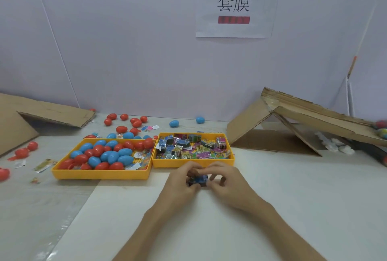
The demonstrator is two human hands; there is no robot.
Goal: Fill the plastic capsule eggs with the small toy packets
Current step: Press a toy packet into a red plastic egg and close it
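Left grip (181,179): I see the hand's fingers curled, pinching the left end of a small blue toy packet (198,180).
Right grip (227,181): the hand's fingers are curled and pinch the right end of the same packet.
Packet place: between both grips, low over the tabletop (293,189), just in front of the right tray's near wall.
Packet print: too blurred, I cannot read it.
Right tray (192,164): yellow, heaped with loose toy packets (188,147) in blue, green and purple; their writing is too small to read.
Left tray (100,174): yellow, just beside the right tray; it holds red and blue capsule eggs (113,154), with a few clear packets at its right end.
Loose eggs (123,123): red and blue, scattered on the tabletop behind and left of the left tray.
Sign (233,2): white sheet on the wall, black characters 套膜; the red bars above and below them are blurred.
Cardboard (293,118): a folded piece stands to the right, near the right tray.
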